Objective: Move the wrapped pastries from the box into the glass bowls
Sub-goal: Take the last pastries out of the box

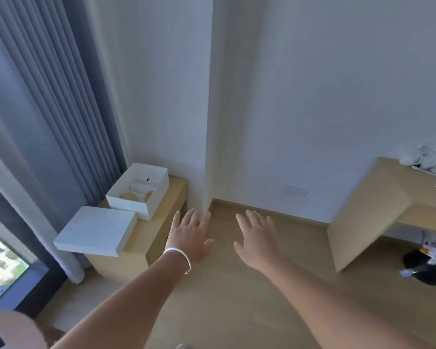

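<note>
The pastries (134,196) are sitting low in the open white box (139,190), pale rounded shapes too blurred to count, so by my reading nothing is being moved yet and the whole transfer is waiting. No glass bowls are showing anywhere in view. The box is standing on the tabletop (146,235) by the wall corner, with its lid (96,230) lying just beside it, nearer the person. Both hands are hanging empty with fingers spread: the left hand (190,235), a bracelet (179,258) on its wrist, is hovering near the box but apart from it, and the right hand (256,238) is floating farther off over the floor (237,298).
</note>
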The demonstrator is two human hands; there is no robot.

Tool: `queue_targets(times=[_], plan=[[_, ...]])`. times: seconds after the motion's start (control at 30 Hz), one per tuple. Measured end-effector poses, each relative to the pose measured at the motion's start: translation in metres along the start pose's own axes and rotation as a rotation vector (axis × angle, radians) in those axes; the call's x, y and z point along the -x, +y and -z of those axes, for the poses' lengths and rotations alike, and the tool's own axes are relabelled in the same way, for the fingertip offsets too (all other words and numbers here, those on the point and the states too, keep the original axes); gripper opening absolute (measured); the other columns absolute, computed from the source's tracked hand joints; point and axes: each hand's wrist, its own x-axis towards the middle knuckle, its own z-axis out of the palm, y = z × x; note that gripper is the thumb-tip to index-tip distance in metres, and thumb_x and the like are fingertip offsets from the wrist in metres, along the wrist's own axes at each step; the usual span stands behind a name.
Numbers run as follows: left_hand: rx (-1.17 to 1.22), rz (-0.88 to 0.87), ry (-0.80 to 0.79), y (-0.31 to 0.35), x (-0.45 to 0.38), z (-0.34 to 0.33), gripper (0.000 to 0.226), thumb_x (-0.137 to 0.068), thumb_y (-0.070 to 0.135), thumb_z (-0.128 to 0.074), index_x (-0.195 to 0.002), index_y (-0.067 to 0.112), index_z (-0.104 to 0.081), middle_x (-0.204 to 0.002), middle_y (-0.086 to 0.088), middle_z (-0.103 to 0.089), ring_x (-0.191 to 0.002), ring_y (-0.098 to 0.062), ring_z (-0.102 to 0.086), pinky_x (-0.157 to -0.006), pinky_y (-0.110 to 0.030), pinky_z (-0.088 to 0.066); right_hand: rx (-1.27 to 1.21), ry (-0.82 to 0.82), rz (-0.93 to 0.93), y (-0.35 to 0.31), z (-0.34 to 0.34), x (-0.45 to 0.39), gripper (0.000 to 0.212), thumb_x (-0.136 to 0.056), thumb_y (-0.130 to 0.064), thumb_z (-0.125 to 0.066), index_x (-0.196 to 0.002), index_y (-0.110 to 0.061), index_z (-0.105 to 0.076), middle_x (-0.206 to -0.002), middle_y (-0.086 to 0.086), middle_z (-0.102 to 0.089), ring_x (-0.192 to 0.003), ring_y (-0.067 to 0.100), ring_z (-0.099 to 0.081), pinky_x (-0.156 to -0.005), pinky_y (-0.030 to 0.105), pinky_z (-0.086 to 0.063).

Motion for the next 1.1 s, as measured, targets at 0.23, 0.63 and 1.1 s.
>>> queue_targets(times=[0.23, 0.63, 1.1], plan=[[0.033, 0.008, -0.004, -0.078, -0.105, -0.02, 0.069, -0.094, 0.054, -0.037, -0.148, 0.021, -0.01, -0.152, -0.005, -0.026, -0.144, -0.023, -0.011, -0.115, -0.049, -0.004, 0.056, -0.03, -0.035, -0.014, 0.004, -0.113, 0.072, -0.093, -0.047, -0.048, -0.153, -0.025, -0.017, -0.162, 0.007, -0.017, -0.148, 0.022, -0.012, -0.12, 0.047, -0.009], [0.042, 0.146, -0.043, -0.155, -0.184, -0.065, 0.069, -0.09, 0.058, -0.039, -0.146, 0.024, -0.016, -0.149, -0.003, -0.031, -0.142, -0.024, -0.018, -0.115, -0.051, -0.009, 0.071, -0.058, 0.12, -0.036, -0.011, -0.257, 0.069, -0.092, -0.046, -0.05, -0.15, -0.023, -0.021, -0.157, 0.008, -0.025, -0.145, 0.025, -0.019, -0.118, 0.047, -0.016], [-0.041, 0.399, -0.157, -0.198, -0.358, -0.105, 0.068, -0.091, 0.057, -0.035, -0.146, 0.022, -0.017, -0.153, -0.004, -0.027, -0.142, -0.024, -0.016, -0.114, -0.051, -0.007, -0.016, -0.142, 0.441, -0.003, -0.044, -0.499, 0.07, -0.097, -0.045, -0.045, -0.154, -0.022, -0.012, -0.162, 0.009, -0.014, -0.149, 0.023, -0.009, -0.12, 0.048, -0.011]])
